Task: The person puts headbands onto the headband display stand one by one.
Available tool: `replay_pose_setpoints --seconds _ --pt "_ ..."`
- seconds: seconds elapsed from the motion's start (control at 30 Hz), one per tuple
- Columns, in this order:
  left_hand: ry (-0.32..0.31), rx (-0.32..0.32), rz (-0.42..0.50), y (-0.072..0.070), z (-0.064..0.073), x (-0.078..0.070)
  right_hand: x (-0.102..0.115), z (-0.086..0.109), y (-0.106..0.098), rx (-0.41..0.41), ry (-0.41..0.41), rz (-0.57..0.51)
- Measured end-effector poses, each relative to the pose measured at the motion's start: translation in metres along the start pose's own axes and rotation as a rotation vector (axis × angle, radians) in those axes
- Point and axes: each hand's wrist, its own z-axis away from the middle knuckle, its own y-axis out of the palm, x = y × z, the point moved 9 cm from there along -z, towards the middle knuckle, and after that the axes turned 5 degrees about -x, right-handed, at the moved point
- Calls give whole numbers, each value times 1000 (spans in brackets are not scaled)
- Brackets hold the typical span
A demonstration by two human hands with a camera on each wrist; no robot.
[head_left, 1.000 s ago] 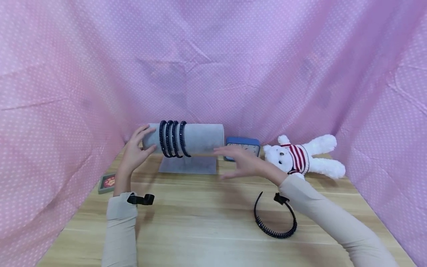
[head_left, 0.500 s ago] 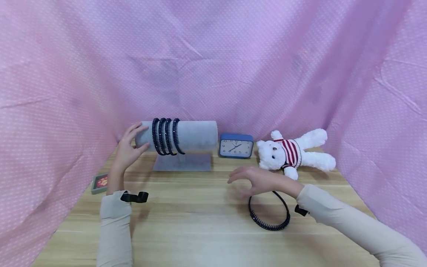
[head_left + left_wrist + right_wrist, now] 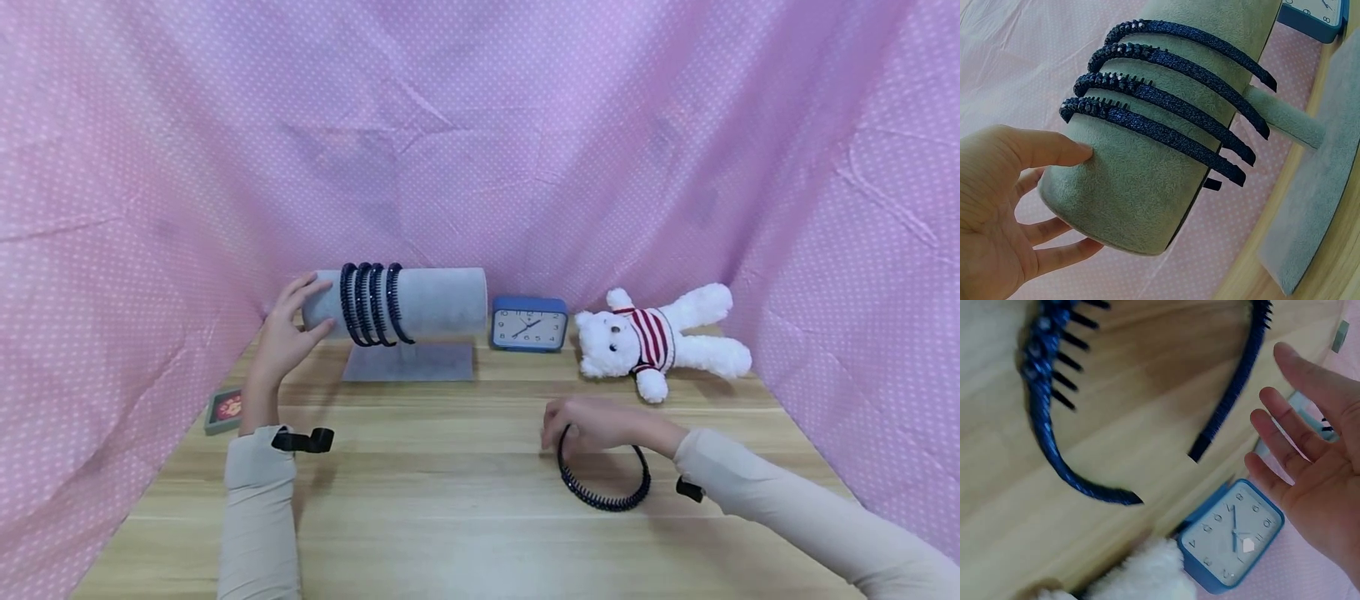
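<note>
A grey velvet roll display stand (image 3: 442, 302) stands at the back left, with several dark headbands (image 3: 348, 305) hooked over its roll. My left hand (image 3: 279, 342) grips the roll's left end. In the left wrist view the thumb of the left hand (image 3: 997, 181) lies on the velvet and the other fingers reach round the end. One more dark toothed headband (image 3: 603, 503) lies on the table at right. My right hand (image 3: 588, 423) is at that headband's left arm. The right wrist view shows the right hand (image 3: 1329, 456) with spread fingers beside the headband (image 3: 1235, 387), apart from it.
A blue clock (image 3: 529, 325) stands right of the display stand. A white plush bear (image 3: 651, 337) in a striped top lies at the back right. Near my left forearm is a small green-framed tile (image 3: 225, 408). Pink dotted cloth (image 3: 480, 150) hangs behind the wooden table (image 3: 420, 500).
My right hand has moved from near the display stand down and right to the loose headband. My left hand stays on the roll's end. The head view has shifted slightly.
</note>
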Motion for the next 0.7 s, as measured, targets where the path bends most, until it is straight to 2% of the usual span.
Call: replay_pose_setpoints --seconds 0.1,0.2,0.43,0.7 --pt "2 5 -4 0 -1 5 -5 1 7 4 26 -13" --pt "6 5 -3 0 -1 5 -10 0 10 -11 35 21" --pt "3 3 8 1 -1 7 -19 -3 11 -77 72 -12" --pt "0 -6 13 0 -1 6 -29 -8 8 -158 43 19"
